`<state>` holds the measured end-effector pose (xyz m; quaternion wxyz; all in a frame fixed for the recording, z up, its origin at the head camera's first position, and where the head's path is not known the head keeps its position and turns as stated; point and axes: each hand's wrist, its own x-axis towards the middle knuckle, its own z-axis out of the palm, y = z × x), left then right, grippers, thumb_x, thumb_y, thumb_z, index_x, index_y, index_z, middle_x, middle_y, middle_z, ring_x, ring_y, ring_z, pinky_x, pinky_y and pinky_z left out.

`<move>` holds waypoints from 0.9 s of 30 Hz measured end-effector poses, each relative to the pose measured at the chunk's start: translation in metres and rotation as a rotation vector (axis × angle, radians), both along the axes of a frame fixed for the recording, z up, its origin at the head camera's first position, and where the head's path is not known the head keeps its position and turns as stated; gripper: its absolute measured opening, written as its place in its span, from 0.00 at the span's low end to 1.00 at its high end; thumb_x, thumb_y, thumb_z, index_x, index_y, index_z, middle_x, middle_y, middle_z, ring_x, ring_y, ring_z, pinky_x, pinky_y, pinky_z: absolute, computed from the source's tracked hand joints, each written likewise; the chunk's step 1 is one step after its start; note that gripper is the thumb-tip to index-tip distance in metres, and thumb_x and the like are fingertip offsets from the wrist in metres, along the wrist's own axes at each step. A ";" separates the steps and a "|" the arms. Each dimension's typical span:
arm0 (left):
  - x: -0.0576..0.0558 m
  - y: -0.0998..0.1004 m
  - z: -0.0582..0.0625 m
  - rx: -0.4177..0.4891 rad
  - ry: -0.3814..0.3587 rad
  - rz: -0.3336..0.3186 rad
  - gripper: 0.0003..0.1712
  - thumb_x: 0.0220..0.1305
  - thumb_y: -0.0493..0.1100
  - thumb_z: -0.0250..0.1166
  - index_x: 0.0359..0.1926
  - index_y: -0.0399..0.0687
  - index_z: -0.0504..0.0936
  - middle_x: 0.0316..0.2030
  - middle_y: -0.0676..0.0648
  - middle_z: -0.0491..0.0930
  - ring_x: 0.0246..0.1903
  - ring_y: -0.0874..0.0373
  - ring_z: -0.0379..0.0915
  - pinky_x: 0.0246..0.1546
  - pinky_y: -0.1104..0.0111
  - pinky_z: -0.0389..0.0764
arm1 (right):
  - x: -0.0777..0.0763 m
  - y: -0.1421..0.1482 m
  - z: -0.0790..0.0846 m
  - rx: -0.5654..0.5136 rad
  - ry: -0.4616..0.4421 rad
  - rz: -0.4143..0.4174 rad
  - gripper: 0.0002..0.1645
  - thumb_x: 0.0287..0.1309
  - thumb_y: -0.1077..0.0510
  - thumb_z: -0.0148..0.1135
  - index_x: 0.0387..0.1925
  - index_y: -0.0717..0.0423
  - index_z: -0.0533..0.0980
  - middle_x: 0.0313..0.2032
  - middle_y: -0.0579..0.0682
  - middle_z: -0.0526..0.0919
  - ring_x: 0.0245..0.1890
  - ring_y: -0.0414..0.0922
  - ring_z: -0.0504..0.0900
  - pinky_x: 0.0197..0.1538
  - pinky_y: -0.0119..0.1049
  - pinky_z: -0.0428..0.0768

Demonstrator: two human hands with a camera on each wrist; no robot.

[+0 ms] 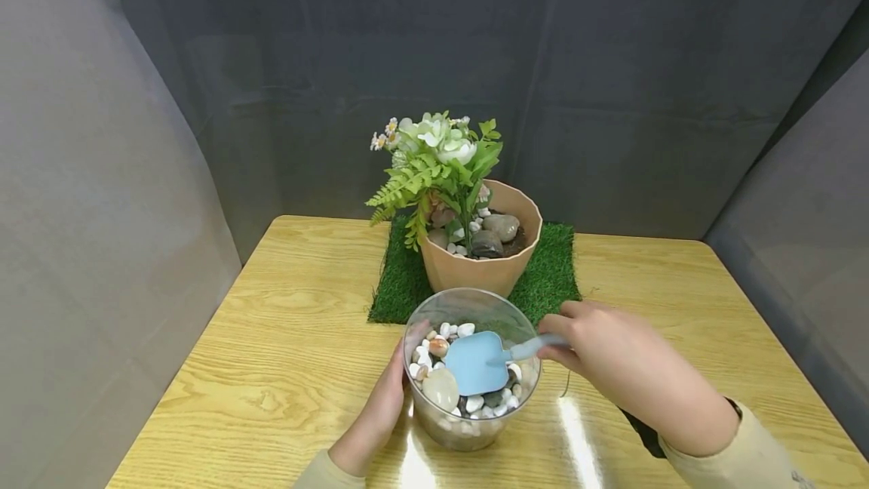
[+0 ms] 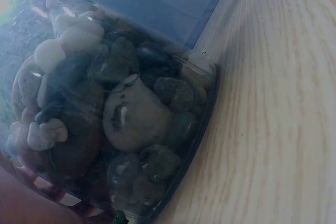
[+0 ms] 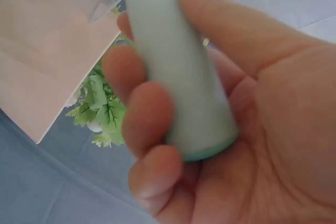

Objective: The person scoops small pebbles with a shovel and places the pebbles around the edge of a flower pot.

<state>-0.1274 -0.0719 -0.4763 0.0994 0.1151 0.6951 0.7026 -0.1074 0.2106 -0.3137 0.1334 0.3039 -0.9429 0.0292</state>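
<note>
Hands [image 1: 385, 392] [image 1: 614, 349] at clear bowl [image 1: 448, 436]: pebbles [image 1: 440, 389], blue scoop [image 1: 477, 366] inside

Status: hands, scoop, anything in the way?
Right hand grips scoop by handle; left hand cups clear container. Scoop head inside, over pebbles. Nothing visibly blocking scoop; flowerpot just beyond container.

Pebbles [image 1: 440, 389] and shovel blade [image 1: 477, 363] in bowl [image 1: 460, 441] (flowerpot [image 1: 471, 276] behind, on mat [image 1: 553, 270])

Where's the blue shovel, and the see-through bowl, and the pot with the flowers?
Blue shovel [image 1: 475, 363]: head view, middle of its blade.
See-through bowl [image 1: 463, 439]: head view, lower front wall.
Pot [image 1: 470, 275]: head view, front of its outside wall.
</note>
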 end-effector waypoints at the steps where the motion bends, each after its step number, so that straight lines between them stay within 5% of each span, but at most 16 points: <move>1: 0.000 0.000 0.000 0.000 0.000 0.001 0.39 0.83 0.62 0.23 0.81 0.46 0.56 0.82 0.44 0.51 0.82 0.42 0.36 0.79 0.40 0.33 | 0.001 0.000 -0.001 0.002 0.006 0.001 0.10 0.54 0.47 0.77 0.31 0.40 0.81 0.24 0.34 0.70 0.21 0.33 0.67 0.23 0.30 0.71; 9: 0.000 0.000 -0.001 -0.002 0.001 0.002 0.40 0.83 0.62 0.23 0.81 0.45 0.56 0.81 0.43 0.52 0.82 0.41 0.37 0.79 0.41 0.33 | -0.004 0.002 -0.002 -0.061 0.071 0.157 0.13 0.55 0.43 0.74 0.27 0.37 0.76 0.23 0.32 0.66 0.23 0.30 0.61 0.26 0.26 0.67; 16: 0.001 0.001 0.000 0.004 -0.013 0.009 0.38 0.84 0.60 0.23 0.81 0.45 0.55 0.81 0.43 0.54 0.82 0.42 0.39 0.80 0.42 0.33 | -0.022 0.012 -0.009 -0.136 0.128 0.321 0.11 0.61 0.39 0.68 0.29 0.37 0.80 0.26 0.30 0.72 0.25 0.27 0.66 0.27 0.24 0.72; 27: 0.001 0.001 0.001 0.007 -0.019 0.014 0.38 0.84 0.61 0.24 0.81 0.46 0.55 0.81 0.43 0.54 0.82 0.41 0.39 0.80 0.42 0.34 | -0.035 0.023 -0.023 -0.203 0.114 0.373 0.10 0.63 0.40 0.68 0.35 0.38 0.85 0.30 0.29 0.77 0.26 0.23 0.71 0.29 0.22 0.75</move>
